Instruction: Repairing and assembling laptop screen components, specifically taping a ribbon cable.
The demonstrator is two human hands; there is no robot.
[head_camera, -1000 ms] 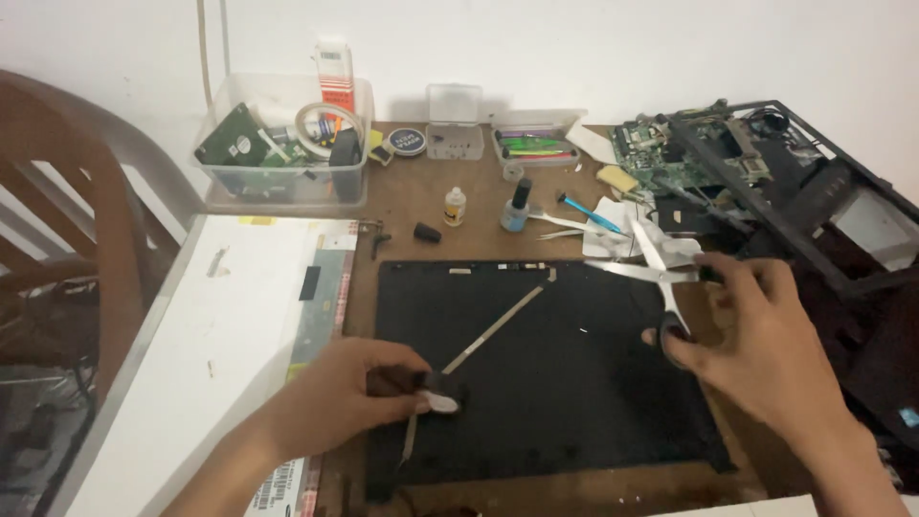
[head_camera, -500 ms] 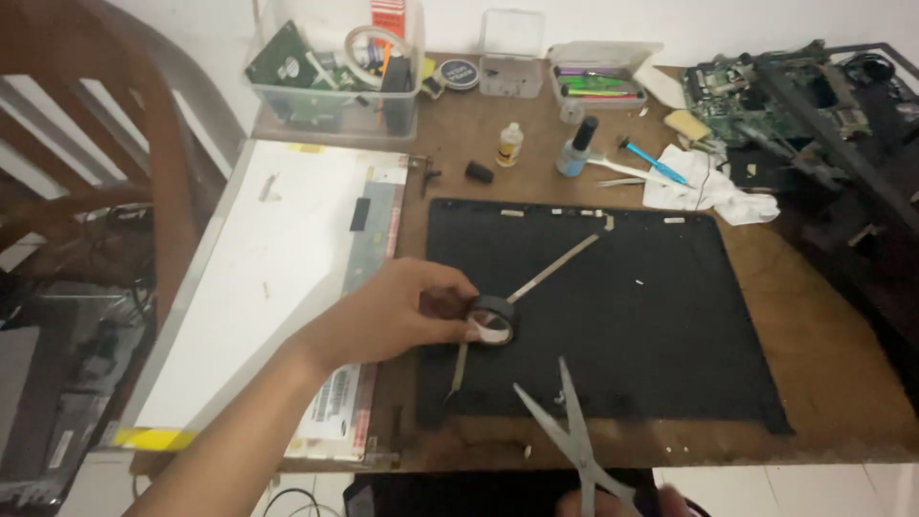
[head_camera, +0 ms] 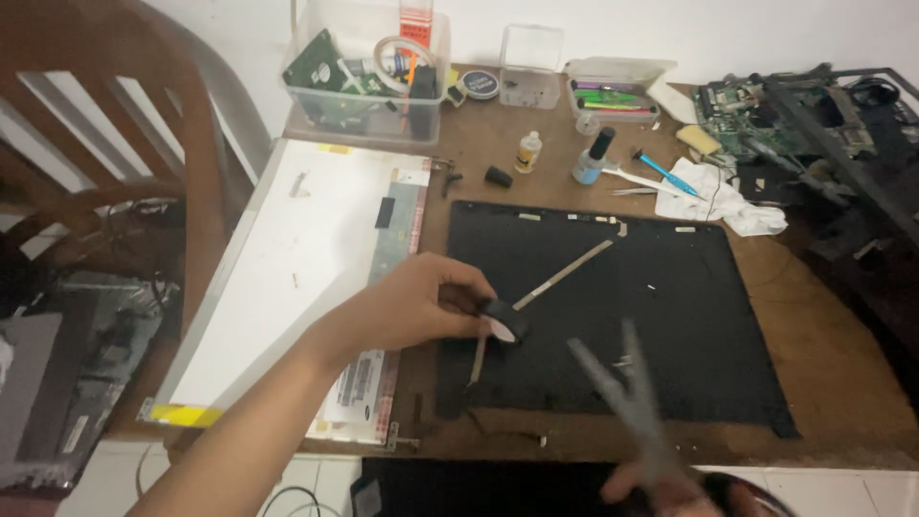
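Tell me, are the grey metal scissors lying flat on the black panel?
No, the grey metal scissors are raised, blades open, in the right hand at the picture's bottom edge, above the black panel.

Black panel [head_camera: 670, 316] lies open toward three o'clock; bottles [head_camera: 527, 151] and clear bins [head_camera: 369, 91] crowd the worktop [head_camera: 842, 373] at twelve.

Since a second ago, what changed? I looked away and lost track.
The right hand left the table's far right, took up scissors and now holds them low, blades open, toward the tape roll. The left hand stays pinching the roll on the black panel.
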